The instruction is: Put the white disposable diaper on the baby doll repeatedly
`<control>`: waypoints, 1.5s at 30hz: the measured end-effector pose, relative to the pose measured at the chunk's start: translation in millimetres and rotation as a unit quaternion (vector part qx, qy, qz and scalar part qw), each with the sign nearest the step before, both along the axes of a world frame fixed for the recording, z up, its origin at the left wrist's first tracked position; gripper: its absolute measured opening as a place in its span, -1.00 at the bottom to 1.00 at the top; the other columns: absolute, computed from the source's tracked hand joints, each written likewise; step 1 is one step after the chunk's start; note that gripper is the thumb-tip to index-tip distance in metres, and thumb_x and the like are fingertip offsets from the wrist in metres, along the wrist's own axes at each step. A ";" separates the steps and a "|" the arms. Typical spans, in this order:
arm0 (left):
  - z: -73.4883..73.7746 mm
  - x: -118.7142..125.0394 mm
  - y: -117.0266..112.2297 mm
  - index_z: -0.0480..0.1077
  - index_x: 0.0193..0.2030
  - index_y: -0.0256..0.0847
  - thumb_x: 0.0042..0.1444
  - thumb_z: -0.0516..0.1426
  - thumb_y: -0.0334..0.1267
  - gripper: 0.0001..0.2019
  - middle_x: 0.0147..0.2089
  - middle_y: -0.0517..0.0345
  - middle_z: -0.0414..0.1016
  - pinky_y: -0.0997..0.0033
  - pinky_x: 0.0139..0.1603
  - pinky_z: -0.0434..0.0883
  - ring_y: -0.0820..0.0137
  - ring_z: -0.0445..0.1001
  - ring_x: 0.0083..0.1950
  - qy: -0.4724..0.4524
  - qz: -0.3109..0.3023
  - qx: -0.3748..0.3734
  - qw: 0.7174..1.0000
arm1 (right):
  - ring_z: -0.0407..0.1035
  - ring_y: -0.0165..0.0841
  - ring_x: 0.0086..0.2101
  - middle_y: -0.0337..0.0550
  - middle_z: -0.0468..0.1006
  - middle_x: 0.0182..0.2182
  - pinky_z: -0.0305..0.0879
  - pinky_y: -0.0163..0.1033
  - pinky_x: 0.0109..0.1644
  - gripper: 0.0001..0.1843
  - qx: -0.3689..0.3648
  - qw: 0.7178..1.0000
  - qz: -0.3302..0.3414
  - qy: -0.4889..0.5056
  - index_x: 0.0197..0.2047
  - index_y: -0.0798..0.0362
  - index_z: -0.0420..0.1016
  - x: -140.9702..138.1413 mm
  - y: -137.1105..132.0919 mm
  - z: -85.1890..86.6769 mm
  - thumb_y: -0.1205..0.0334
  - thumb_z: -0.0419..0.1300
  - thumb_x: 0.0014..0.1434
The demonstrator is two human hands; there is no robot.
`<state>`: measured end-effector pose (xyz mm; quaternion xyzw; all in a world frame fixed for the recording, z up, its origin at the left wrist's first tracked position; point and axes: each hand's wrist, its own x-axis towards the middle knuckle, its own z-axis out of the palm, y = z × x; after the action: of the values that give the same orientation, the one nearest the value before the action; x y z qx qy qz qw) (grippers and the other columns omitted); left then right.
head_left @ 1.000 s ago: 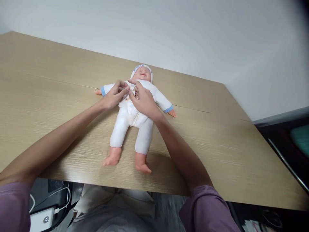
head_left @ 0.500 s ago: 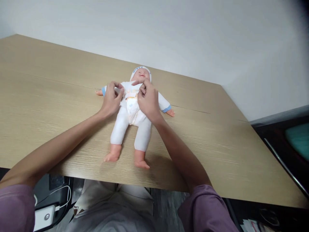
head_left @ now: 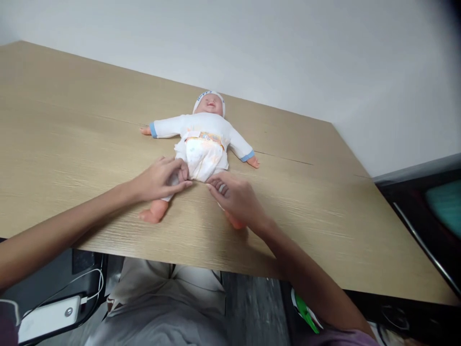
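Note:
A baby doll [head_left: 169,126] in white clothes with blue cuffs and a white headband lies on its back on the table, head away from me. Around its waist is a white diaper [head_left: 202,156] with an orange printed band at the top. My left hand [head_left: 163,178] is closed in a pinch on the diaper's lower edge at the doll's left-hand leg in view. On the other side, my right hand [head_left: 234,194] pinches the same lower edge near the crotch. The hands partly cover the doll's legs, which are spread apart.
The wooden table [head_left: 90,154] reaches back to a pale wall [head_left: 252,48]. Below its front edge at left, a white power bank [head_left: 50,317] with a cable rests on a black surface. A green and white object [head_left: 306,312] shows at lower right, with dark equipment [head_left: 425,206] beyond the table's right edge.
Both hands have moved down from the doll's waist to the diaper's leg edges. The diaper's front band now shows across the waist, and the doll's legs are spread wider.

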<state>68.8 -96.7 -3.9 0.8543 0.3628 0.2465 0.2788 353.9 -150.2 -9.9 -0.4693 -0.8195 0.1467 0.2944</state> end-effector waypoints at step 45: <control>-8.7 13.5 0.7 0.44 0.03 -0.14 0.48 0.20 0.03 -0.72 -0.30 0.18 0.44 0.20 -0.09 0.31 0.21 0.42 -0.25 -0.021 0.096 0.014 0.995 | 0.47 -0.13 -0.21 -0.17 0.56 -0.26 0.44 -0.03 -0.01 -0.72 -0.058 0.989 -0.102 0.085 0.09 -0.06 0.51 -24.0 1.1 -15.1 0.07 0.38 0.40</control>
<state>82.4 -96.0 -12.6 0.8138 0.4339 0.2955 0.2493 329.8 -149.1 -24.9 -0.5524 -0.7296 0.2028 0.3484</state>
